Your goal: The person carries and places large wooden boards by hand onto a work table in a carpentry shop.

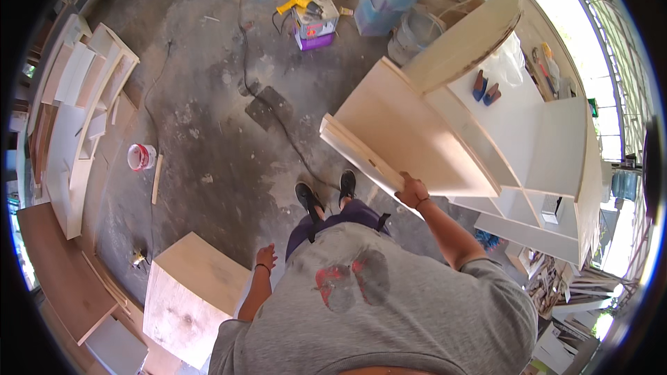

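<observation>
My right hand (413, 190) is closed over the near end of a pale wooden panel (410, 135), its fingers wrapped at the edge by a long narrow light strip (358, 156). The panel leans beside a large wooden cabinet (556, 146) with white inner faces and several compartments. My left hand (267, 255) hangs by my left side with its fingers apart and nothing in it. Close to it stands a plywood box (201, 271) with a stained pale side.
A yellow power tool (299, 1) rests on a white-and-purple container (315, 31). A black cable (278, 125) crosses the floor towards my feet. Left are a white bucket (142, 157), a wooden strip (158, 179) and cabinet frames (87, 121). Scrap wood (556, 278) lies at right.
</observation>
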`<action>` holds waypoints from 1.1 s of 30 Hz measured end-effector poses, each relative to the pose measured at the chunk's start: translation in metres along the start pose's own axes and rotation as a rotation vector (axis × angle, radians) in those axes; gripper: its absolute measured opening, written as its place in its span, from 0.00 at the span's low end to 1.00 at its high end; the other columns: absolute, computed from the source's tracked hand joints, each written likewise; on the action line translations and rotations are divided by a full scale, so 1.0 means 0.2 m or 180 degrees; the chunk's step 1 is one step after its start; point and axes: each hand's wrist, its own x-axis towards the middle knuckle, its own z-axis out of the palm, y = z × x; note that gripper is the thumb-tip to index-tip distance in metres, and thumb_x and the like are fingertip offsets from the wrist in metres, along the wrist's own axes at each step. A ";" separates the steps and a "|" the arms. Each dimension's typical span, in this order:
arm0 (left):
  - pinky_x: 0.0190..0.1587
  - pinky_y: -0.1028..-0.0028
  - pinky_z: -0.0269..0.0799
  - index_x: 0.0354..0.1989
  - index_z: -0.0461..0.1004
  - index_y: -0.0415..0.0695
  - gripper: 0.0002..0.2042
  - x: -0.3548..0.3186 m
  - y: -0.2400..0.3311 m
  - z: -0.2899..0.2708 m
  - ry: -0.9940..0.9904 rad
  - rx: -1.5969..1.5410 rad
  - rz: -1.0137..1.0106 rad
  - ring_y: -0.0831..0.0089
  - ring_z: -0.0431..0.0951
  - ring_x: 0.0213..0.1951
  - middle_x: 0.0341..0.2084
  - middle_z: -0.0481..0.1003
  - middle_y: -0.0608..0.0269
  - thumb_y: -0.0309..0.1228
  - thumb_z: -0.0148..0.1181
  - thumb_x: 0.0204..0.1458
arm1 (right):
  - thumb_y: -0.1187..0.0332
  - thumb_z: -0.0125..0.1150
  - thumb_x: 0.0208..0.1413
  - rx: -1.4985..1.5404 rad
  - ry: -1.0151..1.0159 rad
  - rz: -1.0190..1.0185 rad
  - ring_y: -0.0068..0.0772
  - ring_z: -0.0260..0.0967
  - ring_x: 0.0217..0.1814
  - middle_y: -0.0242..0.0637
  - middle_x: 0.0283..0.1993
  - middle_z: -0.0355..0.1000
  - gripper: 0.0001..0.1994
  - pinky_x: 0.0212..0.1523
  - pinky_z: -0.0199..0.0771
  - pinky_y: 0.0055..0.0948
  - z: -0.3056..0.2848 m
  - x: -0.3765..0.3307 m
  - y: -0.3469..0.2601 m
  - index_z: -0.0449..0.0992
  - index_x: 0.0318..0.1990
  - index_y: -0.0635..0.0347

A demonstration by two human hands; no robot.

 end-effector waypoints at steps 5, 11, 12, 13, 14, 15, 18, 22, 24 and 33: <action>0.27 0.68 0.65 0.41 0.67 0.44 0.21 -0.02 -0.13 0.04 0.0080 -0.0335 0.0088 0.70 0.73 0.32 0.35 0.71 0.62 0.48 0.50 0.47 | 0.65 0.59 0.31 0.0125 0.0617 -0.0204 0.53 0.66 0.41 0.53 0.34 0.70 0.33 0.44 0.66 0.40 0.06 -0.02 -0.06 0.60 0.52 0.61; 0.29 0.70 0.64 0.43 0.65 0.45 0.21 -0.06 -0.06 0.24 0.0036 -0.0889 0.0293 0.71 0.72 0.33 0.37 0.70 0.62 0.48 0.50 0.47 | 0.66 0.59 0.29 -0.0187 -0.0335 0.0014 0.52 0.66 0.43 0.56 0.36 0.69 0.31 0.45 0.66 0.38 -0.02 0.04 -0.05 0.63 0.49 0.64; 0.32 0.68 0.64 0.44 0.64 0.46 0.22 -0.06 -0.06 0.27 -0.0016 -0.0933 0.0313 0.71 0.72 0.35 0.39 0.69 0.63 0.48 0.50 0.47 | 0.66 0.59 0.29 -0.0241 -0.0329 -0.0022 0.52 0.66 0.43 0.56 0.35 0.69 0.31 0.44 0.66 0.37 -0.03 0.04 -0.02 0.64 0.48 0.65; 0.35 0.66 0.64 0.46 0.63 0.47 0.22 -0.06 -0.06 0.30 -0.0057 -0.0983 0.0337 0.71 0.71 0.38 0.41 0.69 0.63 0.49 0.50 0.47 | 0.66 0.59 0.29 -0.0339 -0.0190 -0.0094 0.51 0.67 0.41 0.56 0.35 0.69 0.31 0.44 0.67 0.38 -0.04 0.06 0.01 0.64 0.48 0.66; 0.35 0.67 0.65 0.45 0.63 0.47 0.22 -0.07 -0.06 0.35 -0.0040 -0.1068 0.0380 0.71 0.72 0.37 0.40 0.69 0.63 0.49 0.50 0.47 | 0.65 0.59 0.29 -0.0430 -0.0051 -0.0164 0.50 0.68 0.40 0.55 0.35 0.70 0.31 0.43 0.67 0.38 -0.05 0.09 0.06 0.64 0.47 0.67; 0.34 0.69 0.65 0.45 0.63 0.46 0.22 -0.09 -0.06 0.38 -0.0005 -0.1127 0.0425 0.72 0.72 0.35 0.40 0.69 0.63 0.49 0.51 0.47 | 0.65 0.59 0.29 -0.0487 0.0086 -0.0232 0.50 0.68 0.39 0.55 0.35 0.70 0.30 0.42 0.67 0.38 -0.04 0.12 0.11 0.64 0.46 0.68; 0.31 0.74 0.66 0.44 0.64 0.40 0.24 -0.09 -0.07 0.49 0.0302 -0.1103 0.0885 0.73 0.72 0.30 0.32 0.72 0.63 0.47 0.52 0.47 | 0.68 0.61 0.29 -0.0081 -0.0142 -0.0420 0.44 0.70 0.36 0.51 0.36 0.71 0.27 0.40 0.68 0.33 -0.21 0.17 0.04 0.65 0.43 0.71; 0.31 0.76 0.67 0.46 0.63 0.35 0.28 -0.16 0.14 0.57 0.0534 -0.0995 0.1428 0.74 0.72 0.28 0.28 0.73 0.61 0.48 0.53 0.47 | 0.67 0.62 0.28 0.0848 -0.0252 -0.0743 0.46 0.68 0.41 0.53 0.37 0.70 0.29 0.43 0.67 0.34 -0.37 0.13 -0.05 0.66 0.43 0.71; 0.31 0.76 0.67 0.46 0.63 0.36 0.29 -0.19 0.28 0.58 0.0509 -0.0903 0.1661 0.73 0.72 0.29 0.31 0.72 0.61 0.51 0.51 0.47 | 0.69 0.61 0.28 0.0845 -0.0389 -0.0711 0.45 0.68 0.40 0.51 0.36 0.70 0.27 0.42 0.67 0.34 -0.49 0.05 -0.24 0.67 0.42 0.71; 0.43 0.63 0.65 0.52 0.54 0.37 0.42 -0.03 0.61 0.81 -0.1489 -0.3129 -0.0110 0.55 0.69 0.43 0.43 0.67 0.48 0.65 0.43 0.41 | 0.71 0.62 0.29 0.0542 -0.0694 -0.1188 0.38 0.68 0.37 0.47 0.34 0.70 0.25 0.40 0.67 0.31 -0.51 0.28 -0.83 0.67 0.41 0.70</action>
